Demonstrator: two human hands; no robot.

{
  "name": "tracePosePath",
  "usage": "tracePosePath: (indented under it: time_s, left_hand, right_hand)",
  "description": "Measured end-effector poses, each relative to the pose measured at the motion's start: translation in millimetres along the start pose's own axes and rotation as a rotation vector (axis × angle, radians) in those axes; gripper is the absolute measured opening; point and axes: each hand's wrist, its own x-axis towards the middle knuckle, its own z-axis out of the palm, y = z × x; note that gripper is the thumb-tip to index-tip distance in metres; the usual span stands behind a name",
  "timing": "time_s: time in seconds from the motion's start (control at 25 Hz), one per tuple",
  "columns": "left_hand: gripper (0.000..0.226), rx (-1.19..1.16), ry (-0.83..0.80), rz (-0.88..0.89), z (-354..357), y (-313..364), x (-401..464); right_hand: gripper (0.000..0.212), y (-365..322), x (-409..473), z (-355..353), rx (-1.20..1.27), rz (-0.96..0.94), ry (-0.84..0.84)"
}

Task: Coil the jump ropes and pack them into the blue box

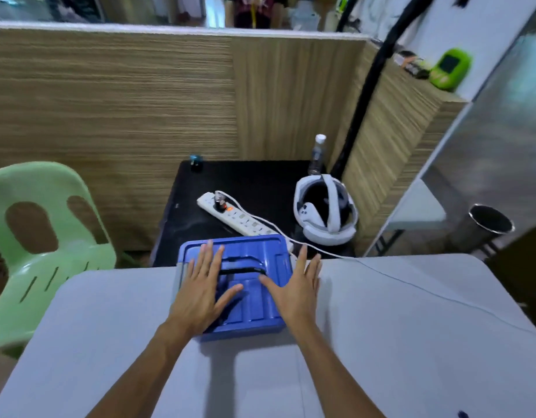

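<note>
We find the blue box (248, 297), lid on, at centre frame on the grey table (381, 342); left hand (200, 292) and right hand (296, 294) lie flat, fingers spread, on its lid.

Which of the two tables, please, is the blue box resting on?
The blue box rests on the near grey table, at its far edge. The black table behind it holds the power strip and headset instead.
</note>
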Motion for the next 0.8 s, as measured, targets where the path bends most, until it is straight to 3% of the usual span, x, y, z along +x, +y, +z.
tracePosePath:
  time_s: [0.12,0.32,0.44,0.64,0.72,0.8]
  left_hand:
    - [0.086,-0.064,0.02,-0.016,6,5,-6]
    - [0.072,-0.138,0.027,-0.084,10,8,-8]
    - [0.07,-0.153,0.015,-0.093,11,10,-10]
    - [0.069,-0.161,0.014,-0.103,10,12,-7]
    - [0.07,-0.148,0.006,-0.077,11,13,-12]
    - [0.072,-0.144,-0.014,-0.094,9,8,-1]
  right_hand:
    - [0.121,12,1,3,0.323,0.214,-0.158]
    - [0.078,14,1,6,0.429,0.103,-0.061]
    - [0.078,11,-1,12,0.2,-0.073,-0.029]
    - [0.056,14,0,24,-0.326,-0.324,0.102]
    - [0.049,14,-4,27,-0.421,-0.343,0.071]
    - [0.053,6,2,17,-0.359,-0.311,-0.016]
